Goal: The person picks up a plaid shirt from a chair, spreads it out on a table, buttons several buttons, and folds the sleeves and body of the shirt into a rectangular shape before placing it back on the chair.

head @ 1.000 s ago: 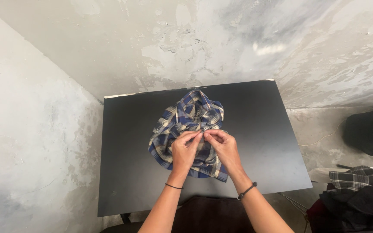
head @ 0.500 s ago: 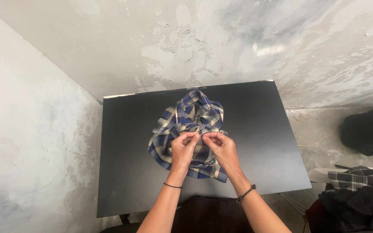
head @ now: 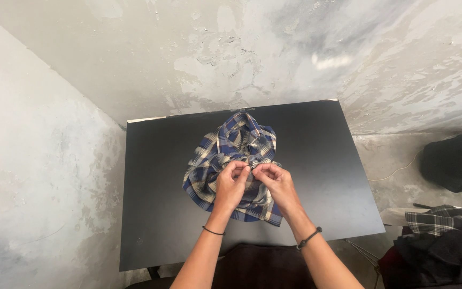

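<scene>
A crumpled blue, white and cream plaid shirt [head: 233, 147] lies in a heap in the middle of a black table [head: 156, 176]. My left hand [head: 229, 187] and my right hand [head: 277, 184] meet over the shirt's near part. Both pinch a small fold of the fabric between thumb and fingers, fingertips almost touching. What lies under the fingertips is hidden. Each wrist wears a thin dark band.
Rough grey plaster walls enclose the table at the back and left. A pile of clothes [head: 442, 241], one plaid, lies at the lower right. A dark bag [head: 455, 160] sits on the floor at the right, and dark cloth [head: 258, 265] lies by the table's near edge.
Both hands have curled a little tighter on the fold and shifted slightly; the shirt heap stays in place.
</scene>
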